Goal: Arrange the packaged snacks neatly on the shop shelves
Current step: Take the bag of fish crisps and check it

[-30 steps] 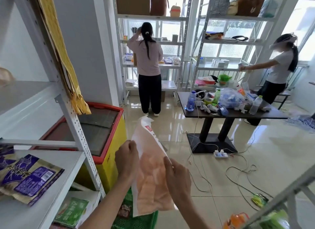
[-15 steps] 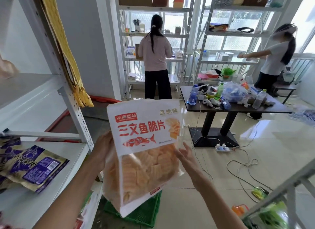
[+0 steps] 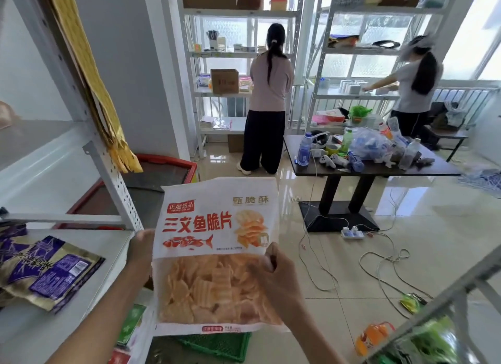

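Beside the white shelf, both hands hold up a bag of salmon crisps.

From the head view, the left hand grips the bag's left edge, its fingers hidden behind the pack; the right hand pinches the right edge, fingers curled on the front. The bag hangs upright above a green basket. Purple snack packs lie on the shelf at left. Farther off, a dark worktop carries bottles, and two people face shelving.
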`<action>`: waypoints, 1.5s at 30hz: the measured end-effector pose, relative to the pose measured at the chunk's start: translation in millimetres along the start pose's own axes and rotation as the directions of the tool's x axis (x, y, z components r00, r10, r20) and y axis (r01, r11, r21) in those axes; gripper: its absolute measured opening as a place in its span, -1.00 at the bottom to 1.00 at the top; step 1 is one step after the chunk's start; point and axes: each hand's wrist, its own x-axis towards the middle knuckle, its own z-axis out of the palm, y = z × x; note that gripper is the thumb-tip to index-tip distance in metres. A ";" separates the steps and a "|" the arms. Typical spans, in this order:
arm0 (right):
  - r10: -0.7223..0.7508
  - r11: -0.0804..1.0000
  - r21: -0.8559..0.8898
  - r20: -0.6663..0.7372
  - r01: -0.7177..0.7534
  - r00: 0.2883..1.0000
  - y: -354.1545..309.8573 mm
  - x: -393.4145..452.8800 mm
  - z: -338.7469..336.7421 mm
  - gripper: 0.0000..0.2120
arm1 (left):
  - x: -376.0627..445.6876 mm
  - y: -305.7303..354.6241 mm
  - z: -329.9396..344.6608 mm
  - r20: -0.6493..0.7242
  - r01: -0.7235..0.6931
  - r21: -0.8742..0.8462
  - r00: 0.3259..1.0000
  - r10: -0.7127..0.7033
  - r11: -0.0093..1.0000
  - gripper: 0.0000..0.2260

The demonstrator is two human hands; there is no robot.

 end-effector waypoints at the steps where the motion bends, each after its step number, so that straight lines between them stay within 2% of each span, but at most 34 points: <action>1: -0.015 1.000 -0.026 -0.059 0.013 0.998 2.0 -3.1 4.9 -0.64 | -5.4 -7.3 1.4 -0.114 -0.026 0.001 0.993 0.026 1.000 -0.88; 2: -0.045 0.997 -0.069 -0.120 0.037 0.992 1.0 -6.6 9.3 -0.65 | -13.8 -13.3 4.8 -0.188 -0.042 0.022 0.981 0.046 0.999 -0.84; 3: -0.084 0.989 -0.135 -0.193 0.059 0.978 0.3 -11.0 14.9 -0.65 | -24.0 -20.2 11.9 -0.181 -0.075 0.036 0.980 0.080 0.997 -0.77; 5: -0.205 0.923 -0.368 -0.226 0.111 0.952 1.3 -22.9 28.9 -0.63 | -54.5 -28.3 33.8 -0.014 -0.138 0.074 0.990 0.139 0.988 -0.62; 7: -0.320 0.801 -0.566 -0.125 0.197 0.939 8.2 -31.0 42.7 -0.63 | -82.3 -32.6 55.8 0.136 -0.151 0.027 0.980 0.146 0.988 -0.61; 9: -0.403 0.662 -0.683 0.021 0.307 0.915 10.6 -36.9 53.9 -0.56 | -97.3 -37.6 68.4 0.173 -0.099 -0.123 0.978 0.120 0.987 -0.56; 11: -0.445 0.564 -0.731 0.122 0.384 0.887 11.6 -39.4 59.0 -0.49 | -106.2 -41.6 81.3 0.210 -0.121 -0.135 0.966 0.148 0.983 -0.47; 13: -0.467 0.511 -0.748 0.172 0.424 0.868 19.9 -39.8 62.0 -0.45 | -116.5 -42.4 94.3 0.225 -0.192 -0.091 0.952 0.208 0.977 -0.66; 14: -0.460 0.509 -0.748 0.182 0.426 0.869 25.9 -41.3 62.0 -0.45 | -114.9 -46.6 99.3 0.185 -0.237 -0.060 0.952 0.245 0.970 -0.81; 16: -0.430 0.529 -0.749 0.170 0.400 0.887 37.4 -44.4 61.0 -0.46 | -107.4 -51.3 104.3 0.060 -0.210 -0.034 0.976 0.212 0.977 -0.91; 18: -0.414 0.574 -0.728 0.138 0.375 0.900 44.4 -47.0 59.2 -0.55 | -96.5 -61.0 104.0 0.014 -0.103 -0.091 0.994 0.105 0.990 -0.86; 20: -0.398 0.629 -0.692 0.106 0.355 0.911 46.4 -48.5 55.0 -0.73 | -91.8 -68.8 102.4 0.001 -0.033 -0.155 0.999 0.034 0.987 -0.81; 21: -0.358 0.653 -0.686 0.094 0.321 0.929 46.3 -48.1 53.3 -0.68 | -91.0 -71.8 101.6 -0.013 -0.028 -0.163 1.000 0.026 0.986 -0.80; 23: -0.249 0.680 -0.698 0.068 0.225 0.966 49.3 -47.7 52.1 -0.44 | -96.3 -71.6 102.7 -0.034 -0.032 -0.158 0.999 0.026 0.987 -0.80; 26: -0.110 0.681 -0.722 0.059 0.119 0.992 51.9 -47.4 60.3 -0.14 | -105.7 -77.3 108.6 0.022 0.028 -0.264 0.999 -0.023 0.964 -0.83; 28: -0.047 0.687 -0.724 0.033 0.056 0.998 58.4 -45.9 69.7 -0.10 | -110.0 -78.4 113.2 0.037 0.052 -0.337 0.998 -0.042 0.940 -0.86; 31: -0.042 0.757 -0.650 -0.142 -0.061 0.989 66.7 -37.3 69.9 -0.03 | -112.2 -81.7 119.7 0.031 0.004 -0.381 0.999 0.008 0.924 -0.87; 32: -0.064 0.770 -0.635 -0.180 -0.066 0.982 70.9 -33.0 65.9 -0.08 | -113.4 -84.6 122.2 0.045 -0.017 -0.367 0.998 0.036 0.930 -0.86; 34: -0.145 0.758 -0.652 -0.195 -0.018 0.970 85.8 -21.7 58.5 -0.33 | -118.5 -87.3 126.1 0.083 -0.093 -0.291 0.989 0.122 0.952 -0.86; 36: -0.169 0.784 -0.621 -0.213 0.001 0.962 96.0 -12.0 52.7 -0.47 | -121.5 -89.2 128.7 0.166 -0.226 -0.102 0.956 0.240 0.969 -0.86; 38: -0.170 0.823 -0.568 -0.224 0.013 0.960 101.5 -3.1 45.8 -0.57 | -111.4 -94.8 124.0 0.295 -0.369 0.074 0.896 0.333 0.927 -0.75; 39: -0.185 0.834 -0.550 -0.227 0.031 0.956 103.9 2.2 41.3 -0.64 | -102.1 -99.4 116.5 0.331 -0.392 0.124 0.883 0.334 0.912 -0.65; 42: -0.170 0.889 -0.457 -0.236 0.045 0.957 111.7 15.6 25.0 -0.71 | -65.6 -122.5 72.5 0.271 -0.273 0.168 0.937 0.222 0.947 -0.54; 45: 0.014 0.965 -0.252 -0.237 -0.075 0.971 125.3 22.9 10.2 -0.81 | -23.8 -149.8 19.9 0.117 -0.114 0.311 0.990 0.081 0.944 -0.35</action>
